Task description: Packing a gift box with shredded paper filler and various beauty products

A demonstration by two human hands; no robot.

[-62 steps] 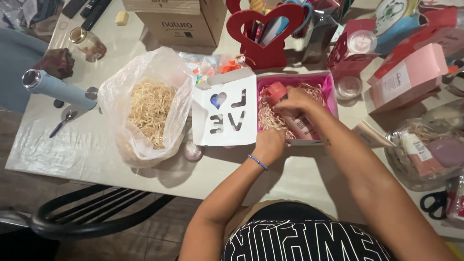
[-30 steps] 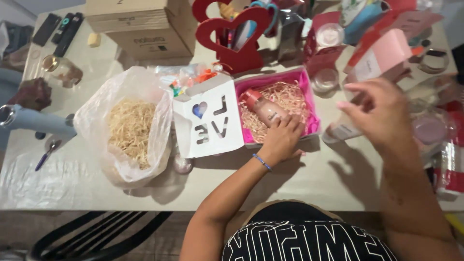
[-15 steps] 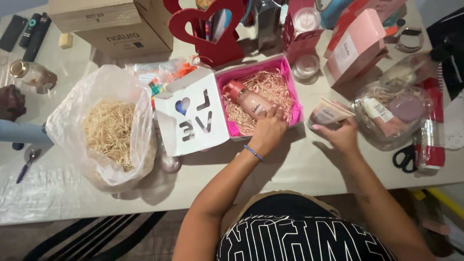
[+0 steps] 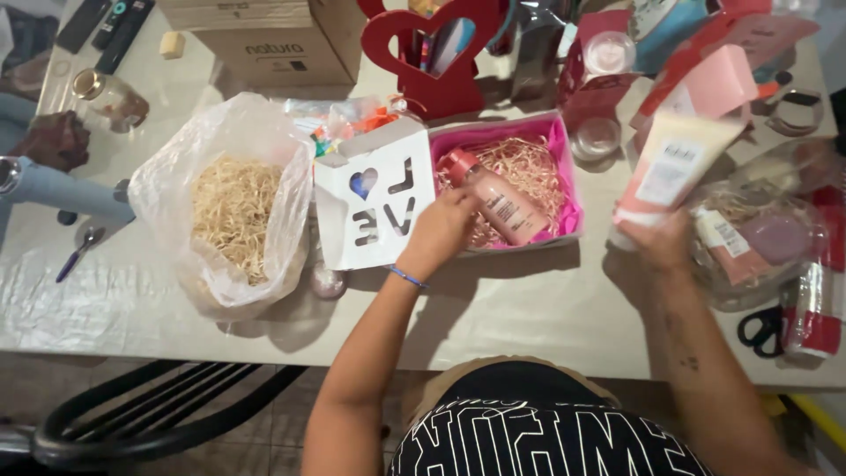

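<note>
A pink gift box [image 4: 564,167] filled with pale shredded paper sits mid-table, its white lid [image 4: 374,204] with cut-out letters and a heart leaning at its left side. A pink bottle [image 4: 502,204] with a red cap lies inside on the shreds. My left hand [image 4: 441,231] rests on the box's front left edge, fingers touching the bottle's lower end. My right hand [image 4: 656,242] holds a pink and white tube [image 4: 670,163] upright, to the right of the box.
A clear plastic bag of straw-coloured shreds [image 4: 233,207] lies left of the lid. A red heart-shaped holder [image 4: 432,44], a cardboard box [image 4: 273,40] and glass jars stand behind. Scissors [image 4: 762,330] and a clear bag of cosmetics [image 4: 758,234] lie right. Another person's hand [image 4: 57,141] is far left.
My right hand left the box, reached to the right side of the table and came up holding the pink and white tube. My left hand stayed on the box's front edge.
</note>
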